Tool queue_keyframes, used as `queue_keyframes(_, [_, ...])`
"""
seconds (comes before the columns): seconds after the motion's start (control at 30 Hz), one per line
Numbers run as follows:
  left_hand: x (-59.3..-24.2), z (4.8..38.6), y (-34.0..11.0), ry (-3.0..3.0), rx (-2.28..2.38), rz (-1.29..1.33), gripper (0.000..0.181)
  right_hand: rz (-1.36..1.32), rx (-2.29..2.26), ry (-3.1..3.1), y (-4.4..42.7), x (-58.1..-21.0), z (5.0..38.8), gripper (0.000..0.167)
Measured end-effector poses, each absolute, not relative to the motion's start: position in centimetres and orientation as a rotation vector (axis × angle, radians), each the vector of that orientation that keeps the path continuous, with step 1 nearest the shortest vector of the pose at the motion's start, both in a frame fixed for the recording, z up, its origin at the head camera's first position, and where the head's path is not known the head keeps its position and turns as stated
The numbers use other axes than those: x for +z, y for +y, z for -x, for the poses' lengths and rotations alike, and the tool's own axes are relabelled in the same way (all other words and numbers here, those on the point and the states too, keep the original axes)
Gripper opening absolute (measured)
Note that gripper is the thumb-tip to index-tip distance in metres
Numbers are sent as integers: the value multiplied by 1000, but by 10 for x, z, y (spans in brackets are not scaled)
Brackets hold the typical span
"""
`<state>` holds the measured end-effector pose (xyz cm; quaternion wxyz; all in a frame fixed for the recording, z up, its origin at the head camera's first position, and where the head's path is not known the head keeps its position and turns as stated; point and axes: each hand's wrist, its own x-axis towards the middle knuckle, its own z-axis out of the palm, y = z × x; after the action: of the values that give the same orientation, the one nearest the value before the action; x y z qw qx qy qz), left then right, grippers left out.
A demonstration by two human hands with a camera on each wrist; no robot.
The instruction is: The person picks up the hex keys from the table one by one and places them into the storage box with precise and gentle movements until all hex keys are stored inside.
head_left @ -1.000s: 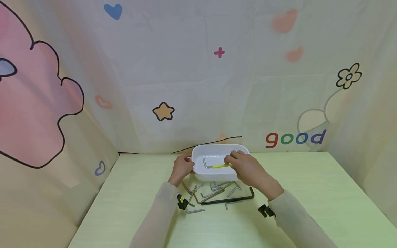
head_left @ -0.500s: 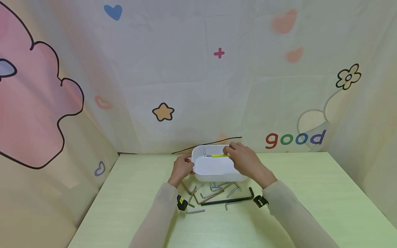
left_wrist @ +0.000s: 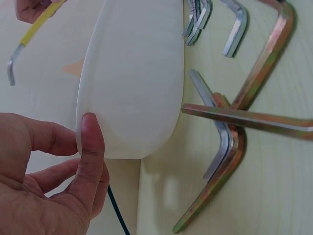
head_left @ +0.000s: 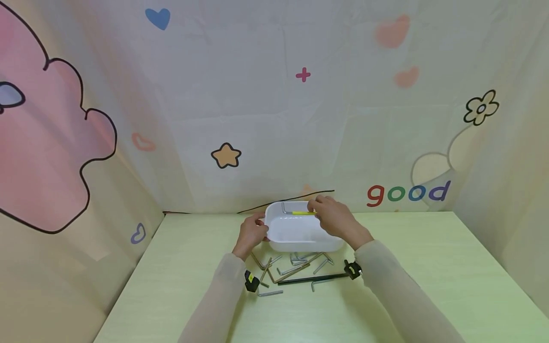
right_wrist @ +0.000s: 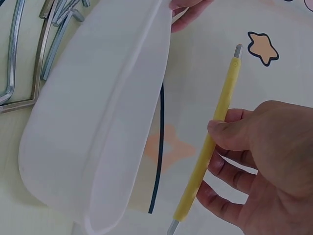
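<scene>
A white rectangular tub (head_left: 306, 245) stands at the back of the table. My left hand (head_left: 252, 232) pinches its left end, with the thumb on the outer wall and the fingers at the rim in the left wrist view. Over the tub's far rim, my right hand (head_left: 336, 218) holds an L-shaped hex key (right_wrist: 210, 139) by its yellow sleeve, between thumb and fingers. The key's bare metal bend (left_wrist: 11, 68) points left, clear of the tub's wall in the left wrist view. No hex key shows inside the tub.
In front of the tub lie several loose hex keys, silver and bronze-coloured, some crossed; a bronze one (left_wrist: 264, 58) is large. A long black hex key (head_left: 310, 279) lies nearest the right wrist strap. Behind the table hangs a printed cloth (head_left: 266, 119).
My right hand has lifted the yellow-sleeved hex key from inside the tub up toward the far rim, shifting slightly left. The left hand has kept its hold, and the tub has stayed put.
</scene>
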<state>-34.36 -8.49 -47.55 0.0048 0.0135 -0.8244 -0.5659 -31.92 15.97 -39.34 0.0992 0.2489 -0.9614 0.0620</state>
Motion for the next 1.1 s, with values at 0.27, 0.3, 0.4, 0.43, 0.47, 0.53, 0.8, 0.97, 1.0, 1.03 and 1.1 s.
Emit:
queue_keyframes(0.27, [-476, 344, -86, -2574, -1775, -32, 47, -733, 115, -2933, 151, -394, 327, 21])
queue_keyframes(0.3, [-476, 344, -86, -2572, -1777, -34, 47, -736, 109, -2942, 150, -394, 327, 20])
queue_keyframes(0.4, [-476, 344, -86, -2568, -1779, -38, 47, -731, 98, -2979, 148, -394, 331, 20])
queue_keyframes(0.43, [-476, 345, -86, -2567, -1777, -38, 47, -726, 96, -2993, 147, -395, 332, 20])
queue_keyframes(0.47, [-476, 344, -85, -2566, -1777, -39, 47, -721, 92, -3005, 147, -395, 334, 20])
queue_keyframes(0.53, [-476, 344, -85, -2570, -1769, -39, 47, -707, 86, -3030, 146, -396, 338, 20])
queue_keyframes(0.8, [-476, 344, -87, -2570, -1781, -28, 48, -699, 82, -3086, 142, -400, 352, 20])
queue_keyframes(0.97, [-477, 344, -87, -2569, -1785, -24, 48, -697, 106, -3128, 140, -404, 361, 24])
queue_keyframes(1.0, [-477, 344, -87, -2571, -1784, -23, 48, -697, 110, -3140, 140, -405, 362, 25])
queue_keyframes(1.03, [-476, 344, -87, -2574, -1783, -22, 48, -695, 110, -3151, 140, -406, 363, 25])
queue_keyframes(1.1, [-476, 343, -86, -2578, -1782, -25, 48, -696, 102, -3171, 139, -406, 364, 26])
